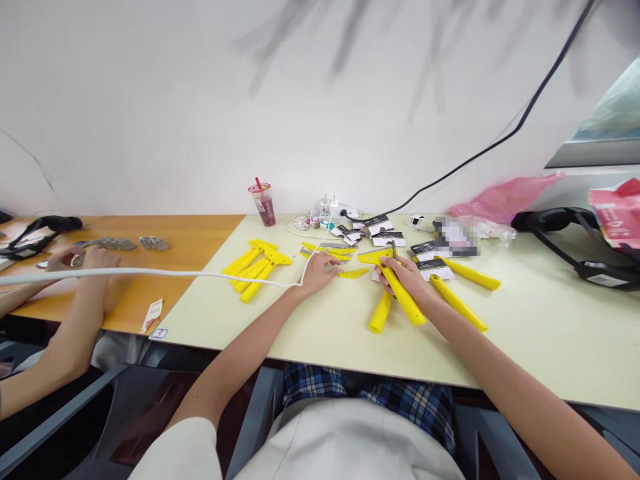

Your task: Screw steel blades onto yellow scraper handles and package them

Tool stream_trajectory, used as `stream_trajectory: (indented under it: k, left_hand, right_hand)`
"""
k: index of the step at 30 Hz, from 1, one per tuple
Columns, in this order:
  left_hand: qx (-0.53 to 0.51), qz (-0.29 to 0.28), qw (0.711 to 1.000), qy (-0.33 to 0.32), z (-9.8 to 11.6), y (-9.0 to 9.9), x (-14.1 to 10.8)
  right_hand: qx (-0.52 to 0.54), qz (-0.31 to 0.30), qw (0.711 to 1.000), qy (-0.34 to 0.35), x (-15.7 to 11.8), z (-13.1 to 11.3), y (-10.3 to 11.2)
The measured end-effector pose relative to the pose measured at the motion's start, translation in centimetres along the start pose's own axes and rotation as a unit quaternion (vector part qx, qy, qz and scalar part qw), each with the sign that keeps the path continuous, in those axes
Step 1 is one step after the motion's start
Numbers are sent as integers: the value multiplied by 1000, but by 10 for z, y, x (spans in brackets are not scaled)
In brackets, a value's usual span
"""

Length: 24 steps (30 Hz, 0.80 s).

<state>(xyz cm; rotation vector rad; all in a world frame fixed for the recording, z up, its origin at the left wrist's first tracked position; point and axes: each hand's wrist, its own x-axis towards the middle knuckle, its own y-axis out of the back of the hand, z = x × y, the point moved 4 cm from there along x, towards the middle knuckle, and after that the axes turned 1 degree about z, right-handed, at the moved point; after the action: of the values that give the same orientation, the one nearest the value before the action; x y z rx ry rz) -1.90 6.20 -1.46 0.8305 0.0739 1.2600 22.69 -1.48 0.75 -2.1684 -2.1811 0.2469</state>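
My right hand (404,272) is wrapped round a yellow scraper (407,303), its handle pointing down towards me and its wide head to the left. A thin dark tool (393,249), perhaps a screwdriver, sticks up by the same fingers. Left of it, my left hand (320,272) rests at the table with its fingers apart, beside loose yellow scraper plates (353,273) and metal blades (336,245). Small parts near those fingertips are too small to name. Beneath my right hand lies another yellow handle (381,313). Several finished-looking yellow scrapers (260,270) lie together at the left.
Yellow handles (459,303) and black-and-white cards (389,238) lie at the right and back. A drink cup (263,203) stands by the wall near a power strip (334,208). A white cable (200,273) crosses the view. A co-worker's hands (83,259) are at the orange table.
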Motion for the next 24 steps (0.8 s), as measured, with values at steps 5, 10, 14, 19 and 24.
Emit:
stream_trajectory:
  k: [5, 10, 14, 19, 24]
  left_hand:
    - [25, -39, 999, -5, -5, -10, 2]
    - [23, -67, 997, 4, -9, -13, 7]
    - [20, -79, 997, 14, -11, -12, 9]
    - [14, -89, 996, 15, -10, -11, 8]
    - [18, -94, 995, 16, -10, -10, 7]
  right_hand:
    - [6, -9, 1000, -1, 4, 1, 2]
    - [-17, -67, 997, -16, -1, 2, -6]
    - [-47, -114, 992, -30, -9, 0, -10]
    - [-81, -147, 985, -38, -15, -3, -11]
    - [-97, -158, 982, -39, -17, -4, -11]
